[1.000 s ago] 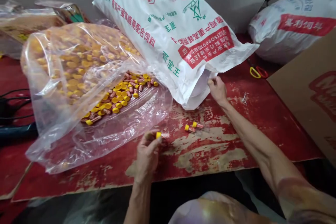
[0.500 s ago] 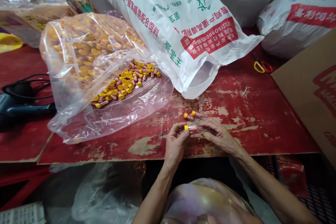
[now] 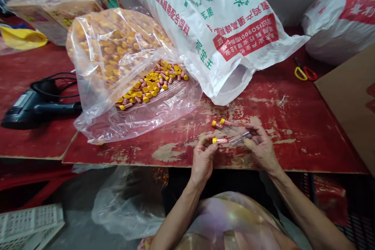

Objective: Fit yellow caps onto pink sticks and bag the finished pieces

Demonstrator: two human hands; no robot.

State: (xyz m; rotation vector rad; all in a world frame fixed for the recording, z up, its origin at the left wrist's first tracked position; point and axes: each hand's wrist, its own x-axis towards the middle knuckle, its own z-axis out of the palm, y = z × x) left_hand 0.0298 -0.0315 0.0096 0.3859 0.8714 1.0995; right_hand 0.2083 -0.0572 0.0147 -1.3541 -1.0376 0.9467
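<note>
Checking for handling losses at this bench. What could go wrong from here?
The yellow-capped tube in the left hand and the clear tube in the right hand are small and pinched at the fingertips, so either could slip. The two loose tubes lie beside the hands on the worn red board and might get knocked or roll. The capped tubes lie loose in the clear plastic bag, so snagging it could spill them.

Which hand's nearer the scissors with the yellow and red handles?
Right. The right hand lies below and left of the scissors in view, with bare red table between them. The left hand is farther away, on the far side of the right hand from them.
</note>
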